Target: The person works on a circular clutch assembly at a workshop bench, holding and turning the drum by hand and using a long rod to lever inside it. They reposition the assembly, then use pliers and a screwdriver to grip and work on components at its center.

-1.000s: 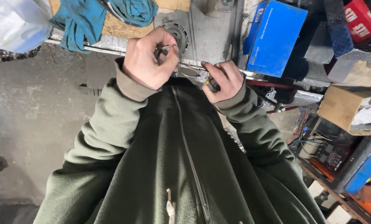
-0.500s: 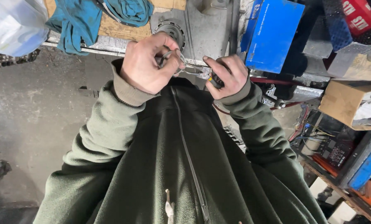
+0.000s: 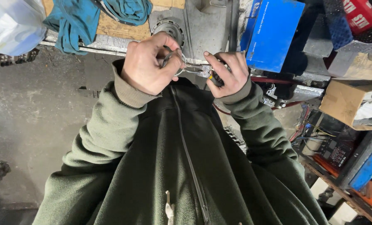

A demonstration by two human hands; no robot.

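- The left hand (image 3: 146,66) pinches a thin grey metal ring (image 3: 173,62) between thumb and forefinger; the other fingers are curled in.
- The right hand (image 3: 228,75) is closed around a dark-handled hand tool with a yellow band (image 3: 214,79), its metal tip pointing at the ring.
- Change over the last second: both hands have risen slightly toward the grey metal workbench edge (image 3: 111,43) and moved a little further apart. The grip on each item is unchanged.
- The ring is now held just in front of the round grey metal housing (image 3: 169,28) on the bench, above the collar of the green fleece jacket (image 3: 186,166).
- Judgement: the tool tip appears to be working at the ring; whether it touches it is too small to tell.
- Surroundings: crumpled blue cloth (image 3: 75,18) at upper left; blue rectangular box (image 3: 273,33) just beside the right hand.
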